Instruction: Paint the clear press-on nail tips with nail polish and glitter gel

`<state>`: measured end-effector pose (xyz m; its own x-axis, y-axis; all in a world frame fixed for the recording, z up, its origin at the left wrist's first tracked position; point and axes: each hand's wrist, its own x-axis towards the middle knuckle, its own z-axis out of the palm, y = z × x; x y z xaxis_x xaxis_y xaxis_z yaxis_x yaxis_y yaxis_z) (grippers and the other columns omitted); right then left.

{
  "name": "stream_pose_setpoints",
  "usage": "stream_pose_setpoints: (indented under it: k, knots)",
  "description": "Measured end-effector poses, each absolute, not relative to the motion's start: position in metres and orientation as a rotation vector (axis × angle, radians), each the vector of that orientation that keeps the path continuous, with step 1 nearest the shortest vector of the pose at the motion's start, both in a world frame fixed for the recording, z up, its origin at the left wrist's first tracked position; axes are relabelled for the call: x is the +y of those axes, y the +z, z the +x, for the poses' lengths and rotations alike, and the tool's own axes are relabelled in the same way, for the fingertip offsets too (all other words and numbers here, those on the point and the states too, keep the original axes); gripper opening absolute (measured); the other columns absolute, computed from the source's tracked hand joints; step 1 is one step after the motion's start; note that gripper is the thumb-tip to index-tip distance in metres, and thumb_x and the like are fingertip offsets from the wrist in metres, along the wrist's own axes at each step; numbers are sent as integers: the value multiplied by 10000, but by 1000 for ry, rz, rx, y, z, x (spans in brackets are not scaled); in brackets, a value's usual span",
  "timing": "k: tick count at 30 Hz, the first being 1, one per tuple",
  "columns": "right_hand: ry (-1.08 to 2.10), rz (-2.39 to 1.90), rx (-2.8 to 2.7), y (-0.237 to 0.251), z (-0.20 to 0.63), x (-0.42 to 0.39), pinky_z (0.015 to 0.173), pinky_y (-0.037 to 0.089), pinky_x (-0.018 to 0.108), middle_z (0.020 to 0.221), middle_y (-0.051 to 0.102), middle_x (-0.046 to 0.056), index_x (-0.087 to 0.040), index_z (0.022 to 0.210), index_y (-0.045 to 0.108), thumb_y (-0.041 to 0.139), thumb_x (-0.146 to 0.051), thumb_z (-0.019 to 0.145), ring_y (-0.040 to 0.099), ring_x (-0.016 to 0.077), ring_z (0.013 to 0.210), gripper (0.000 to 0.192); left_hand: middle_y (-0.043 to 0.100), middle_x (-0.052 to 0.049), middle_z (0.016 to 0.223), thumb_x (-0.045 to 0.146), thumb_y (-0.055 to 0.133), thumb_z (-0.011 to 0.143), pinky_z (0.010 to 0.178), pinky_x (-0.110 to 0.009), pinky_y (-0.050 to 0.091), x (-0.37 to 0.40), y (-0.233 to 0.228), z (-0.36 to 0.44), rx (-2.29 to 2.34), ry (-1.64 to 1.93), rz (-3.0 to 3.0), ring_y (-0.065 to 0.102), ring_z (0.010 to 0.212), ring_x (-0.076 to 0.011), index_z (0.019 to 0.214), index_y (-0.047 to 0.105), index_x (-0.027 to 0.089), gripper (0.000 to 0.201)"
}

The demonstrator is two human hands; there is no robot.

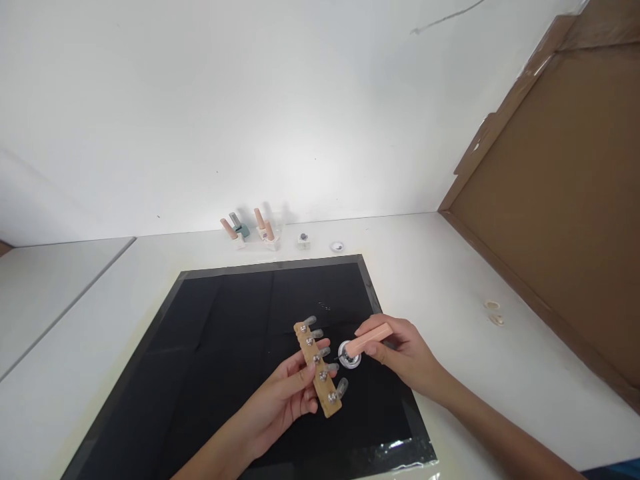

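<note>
Your left hand (287, 400) grips a light, stiff wooden strip (317, 369) carrying five clear nail tips (325, 351) on studs, held over the black mat (225, 347). Keep hold of the strip's bare edges, since the tips look thin and easily knocked off. Your right hand (405, 353) pinches a peach applicator (370, 340) over a small round jar (349, 355), slippery-looking. Far off on the white surface (450, 280), polish bottles (250, 231) stand; no writing is readable.

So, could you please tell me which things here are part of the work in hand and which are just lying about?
In use:
- left hand holding the wooden strip of nail tips
- right hand holding the peach stick over the small round pot
- black mat

Lying about:
- bottles by the wall
- cardboard panel
- two small pieces on the table
</note>
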<state>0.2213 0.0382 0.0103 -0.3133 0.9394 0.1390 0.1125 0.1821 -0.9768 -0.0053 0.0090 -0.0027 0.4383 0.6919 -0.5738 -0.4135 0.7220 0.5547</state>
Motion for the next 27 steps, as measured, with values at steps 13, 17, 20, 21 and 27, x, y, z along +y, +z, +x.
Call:
stream_pose_setpoints:
  k: [13, 17, 20, 21, 27]
  knots:
    - [1260, -995, -1708, 15, 216, 35, 490, 405, 244, 716, 687, 32, -189, 692, 682, 647, -323, 863, 534, 120, 551, 220, 739, -67, 827, 295, 838, 728, 520, -165, 490, 9, -1, -4, 863, 699, 354, 610, 569, -76, 1153, 686, 109, 489]
    - [1208, -1021, -1664, 15, 220, 38, 504, 409, 253, 724, 669, 32, -197, 642, 645, 614, -386, 886, 528, 128, 574, 310, 739, -78, 858, 305, 838, 729, 544, -176, 498, 9, 0, -4, 885, 704, 337, 616, 597, -88, 1204, 654, 124, 541]
    - [1214, -1033, -1629, 14, 223, 39, 524, 423, 257, 763, 669, 42, -202, 782, 690, 607, -472, 881, 534, 136, 601, 299, 726, -60, 837, 300, 846, 720, 538, -171, 495, 9, 1, -4, 891, 707, 337, 587, 563, -69, 1198, 656, 134, 540]
    - [1227, -1031, -1624, 13, 223, 39, 527, 425, 257, 767, 668, 43, -203, 836, 698, 612, -496, 873, 534, 137, 604, 307, 722, -55, 833, 300, 847, 719, 535, -170, 495, 9, 1, -5, 890, 708, 339, 581, 558, -65, 1195, 658, 138, 537]
    - [1339, -979, -1680, 11, 217, 34, 545, 436, 256, 751, 664, 33, -201, 902, 721, 664, -468, 847, 557, 139, 618, 279, 684, -20, 771, 300, 844, 724, 533, -168, 484, 8, 1, -5, 882, 691, 361, 601, 591, -75, 1188, 664, 153, 519]
